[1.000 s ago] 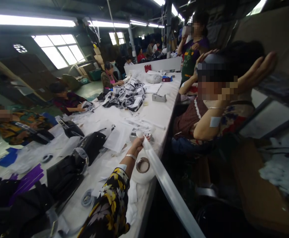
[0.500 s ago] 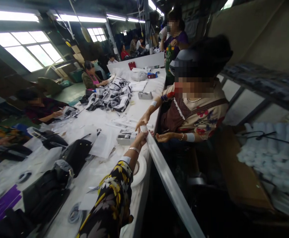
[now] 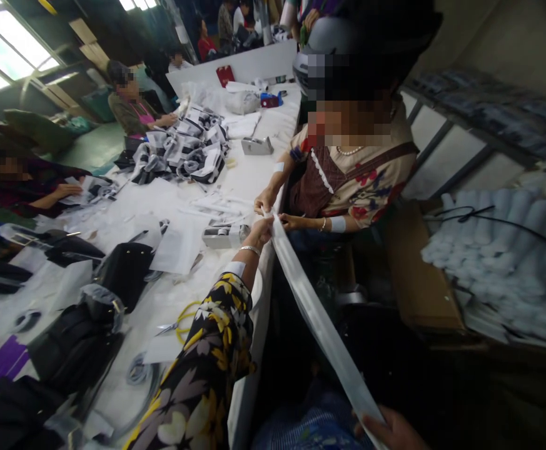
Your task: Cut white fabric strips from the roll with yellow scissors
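A long, whitish, shiny strip (image 3: 317,319) of what looks like plastic film runs diagonally down from the table's edge. My left hand (image 3: 262,230), arm stretched forward, has its fingers closed on the strip's far end. At the bottom right my right hand (image 3: 392,431) grips the near end, partly cut off by the frame. A co-worker's hand (image 3: 266,199) touches the far tip, and the co-worker's other hand (image 3: 294,222) is beside it. Close to my left hand stands a grey tape dispenser (image 3: 226,234). Scissors (image 3: 183,322) with yellow handles lie beside my sleeve.
The white table (image 3: 266,325) carries black bags (image 3: 125,272), a heap of wrapped black-and-white goods (image 3: 179,147) and a second tape dispenser (image 3: 257,145). The co-worker (image 3: 348,162) sits at its right side. White rolls (image 3: 502,250) are stacked at right by a cardboard box (image 3: 425,275).
The view has tilted downward, bringing my right hand and the scissors' handles into sight. The co-worker's hands have closed in on the strip's far end.
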{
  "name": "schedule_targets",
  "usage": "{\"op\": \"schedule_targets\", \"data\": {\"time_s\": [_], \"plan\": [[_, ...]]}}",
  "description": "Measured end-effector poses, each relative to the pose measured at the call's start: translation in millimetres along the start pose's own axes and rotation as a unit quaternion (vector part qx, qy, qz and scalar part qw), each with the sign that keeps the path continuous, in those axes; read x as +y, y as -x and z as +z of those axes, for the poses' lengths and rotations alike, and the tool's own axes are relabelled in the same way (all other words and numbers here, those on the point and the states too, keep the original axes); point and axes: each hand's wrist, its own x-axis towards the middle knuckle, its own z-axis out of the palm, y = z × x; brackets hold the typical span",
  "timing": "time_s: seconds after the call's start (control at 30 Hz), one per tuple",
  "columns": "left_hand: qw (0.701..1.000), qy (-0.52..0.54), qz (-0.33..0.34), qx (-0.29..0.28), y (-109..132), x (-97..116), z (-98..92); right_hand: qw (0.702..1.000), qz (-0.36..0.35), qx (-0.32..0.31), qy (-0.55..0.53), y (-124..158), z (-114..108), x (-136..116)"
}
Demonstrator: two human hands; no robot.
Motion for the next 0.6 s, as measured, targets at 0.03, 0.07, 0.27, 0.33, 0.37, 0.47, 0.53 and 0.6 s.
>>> {"op": "schedule_targets", "data": {"time_s": [0.03,0.07,0.27,0.33,0.37,0.47,0.53,0.6], "plan": [[1.000,-0.004,0.003,-0.002,1.8,-7.5,1.2,0.999,-0.006,-0.032,-0.029,-2.2,1.5,-0.5],[1.000,-0.008,0.003,-0.005,5.6,-17.1,2.1,0.998,-0.010,-0.044,-0.053,-3.2,4.4,-2.2],[0.994,-0.018,-0.070,-0.078,66.4,-109.5,-4.0,0.992,-0.036,0.015,-0.124,-6.6,48.2,-25.9],[0.989,0.009,-0.100,-0.109,93.0,-139.8,-9.5,0.986,-0.055,0.030,-0.156,-11.9,67.6,-32.9],[0.986,0.026,-0.111,-0.119,105.9,-152.1,-13.0,0.983,-0.063,0.036,-0.171,-14.7,76.7,-36.3],[0.980,0.060,-0.131,-0.135,140.0,-176.6,-27.4,0.973,-0.089,0.037,-0.208,-21.1,97.8,-48.0],[0.978,0.061,-0.136,-0.144,157.7,-184.6,-39.2,0.969,-0.105,0.028,-0.222,-22.7,106.2,-56.8],[0.980,0.060,-0.135,-0.137,170.7,-187.6,-50.3,0.967,-0.116,0.015,-0.225,-22.1,111.5,-65.1]]}}
